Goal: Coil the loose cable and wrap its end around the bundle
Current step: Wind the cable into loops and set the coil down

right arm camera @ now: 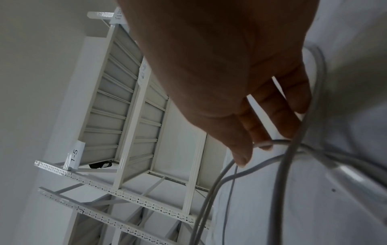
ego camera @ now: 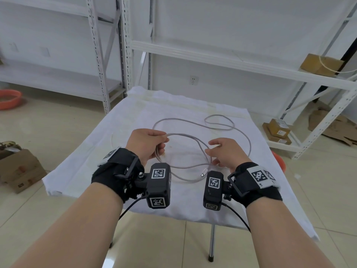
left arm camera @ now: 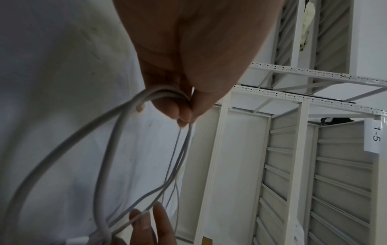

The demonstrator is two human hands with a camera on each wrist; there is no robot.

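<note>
A grey-white cable [ego camera: 183, 134] lies in loose loops on the white-clothed table [ego camera: 92, 155]. My left hand [ego camera: 162, 144] grips several gathered strands at the left side of the loops; the left wrist view shows the fingers pinching the cable [left arm camera: 69, 142], with a short stub end [left arm camera: 139, 108] sticking out beside them. My right hand [ego camera: 211, 149] hovers at the right side of the loops with relaxed fingers. In the right wrist view its fingertips [right arm camera: 263, 145] touch a strand of the cable [right arm camera: 291, 157]. One plug [ego camera: 204, 172] hangs near my right wrist.
White metal shelving [ego camera: 222, 59] stands behind the table and to both sides. Cardboard boxes [ego camera: 278, 130] sit on the low right shelf, and another box [ego camera: 19, 171] on the floor at left. An orange basin [ego camera: 9, 98] lies far left.
</note>
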